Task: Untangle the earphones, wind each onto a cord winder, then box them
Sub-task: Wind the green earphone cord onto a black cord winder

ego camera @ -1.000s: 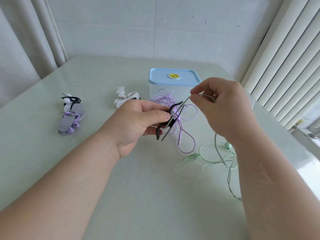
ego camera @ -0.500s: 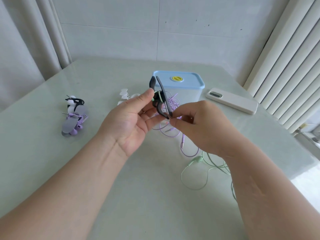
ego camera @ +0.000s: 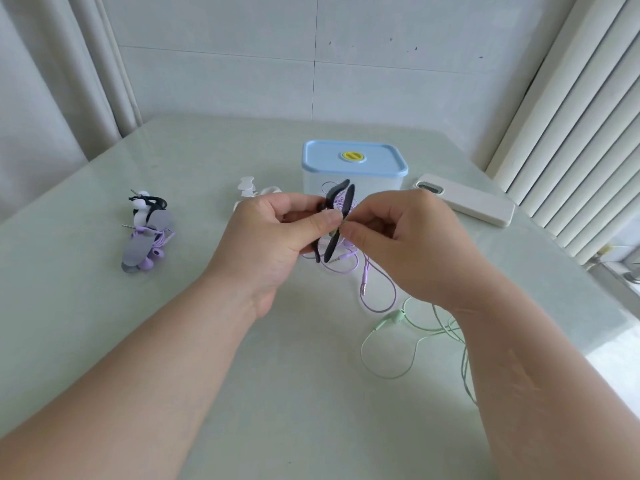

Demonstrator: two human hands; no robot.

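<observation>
Item 1. Left hand (ego camera: 277,237): is gripping the black cord winder (ego camera: 341,206) at its middle, thumb on the near side and fingers curled behind.

Item 2. Right hand (ego camera: 408,244): is pinching at the same middle of the winder, thumb tip and forefinger pressed together just beside the left thumb. A small greenish bit is showing at the pinch, possibly cord; too small to be sure.

Item 3. Black cord winder: is being held above the table (ego camera: 173,341), tilted, its two flaps spreading up in front of the box and down below the thumbs.

Item 4. Green earphones (ego camera: 391,318): are lying loose on the table near the right wrist, their cord looping toward the viewer and passing under the right forearm.

Item 5. Purple earphones (ego camera: 379,299): are lying unwound behind the hands, in front of the box, plug pointing toward the viewer.

Item 6. Box (ego camera: 353,161): is standing at table centre with its blue lid on.

Item 7. White cord winder (ego camera: 247,188): is lying left of the box, partly hidden by the left hand.

Item 8. Wound sets: purple on a grey winder (ego camera: 147,247), touching a white set on a black winder (ego camera: 145,202), are lying at far left.

Item 9. White phone (ego camera: 467,202): is lying right of the box.
</observation>
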